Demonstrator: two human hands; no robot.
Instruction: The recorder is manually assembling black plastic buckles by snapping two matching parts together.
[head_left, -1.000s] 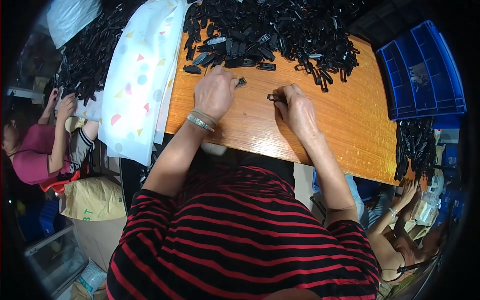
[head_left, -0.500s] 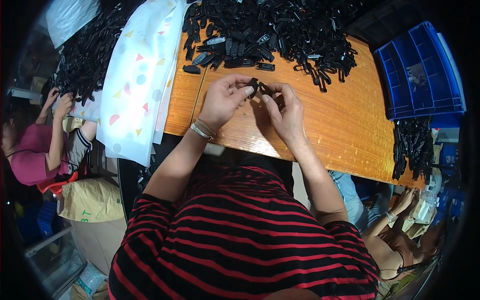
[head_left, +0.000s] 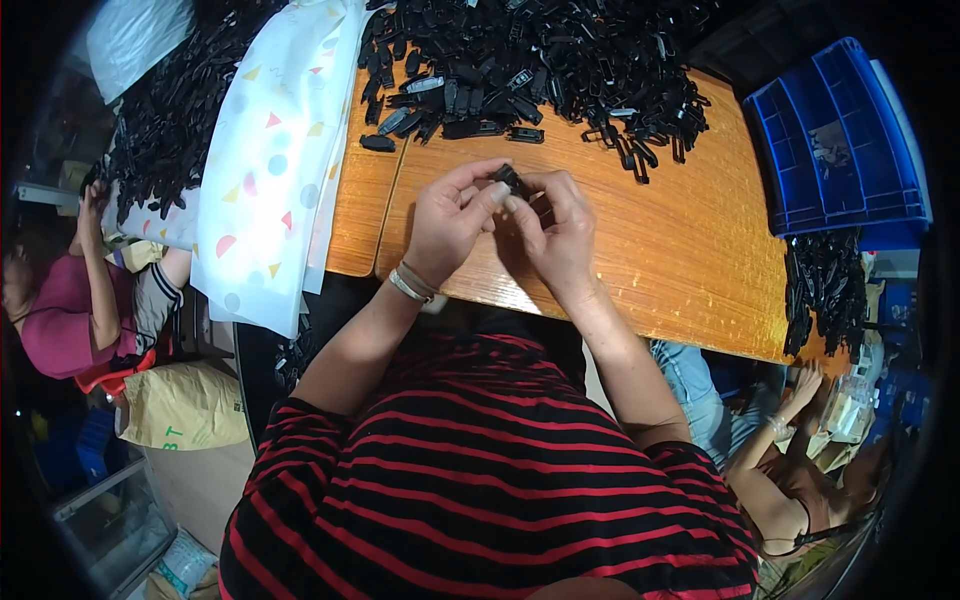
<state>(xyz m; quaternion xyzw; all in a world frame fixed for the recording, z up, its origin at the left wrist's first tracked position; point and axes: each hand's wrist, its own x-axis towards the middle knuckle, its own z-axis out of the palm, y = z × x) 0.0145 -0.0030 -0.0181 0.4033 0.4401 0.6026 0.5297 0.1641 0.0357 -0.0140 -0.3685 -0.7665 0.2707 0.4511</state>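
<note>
Above the table's front half, my left hand [head_left: 447, 222] and my right hand [head_left: 560, 232] meet, both closed. Thumbs and fingertips pinch small black plastic pieces [head_left: 509, 177] that touch each other between them. Fingers cover much of these pieces, so how they fit together cannot be seen. Just beyond my hands spreads a big heap of black plastic parts [head_left: 480, 100]. Some of its parts are solid and oblong; toward its right side several look like open loops [head_left: 632, 158].
White patterned plastic sheeting [head_left: 262, 170] drapes over the wooden table [head_left: 690, 270] at left, beside another black heap [head_left: 160, 140]. A blue crate [head_left: 840, 140] stands at right, above more black parts [head_left: 822, 290]. People sit at left [head_left: 75, 310] and right [head_left: 780, 480].
My right hand has moved left, closing the gap to my left hand. The black pieces, held apart before, now touch. The person at left has raised their hands.
</note>
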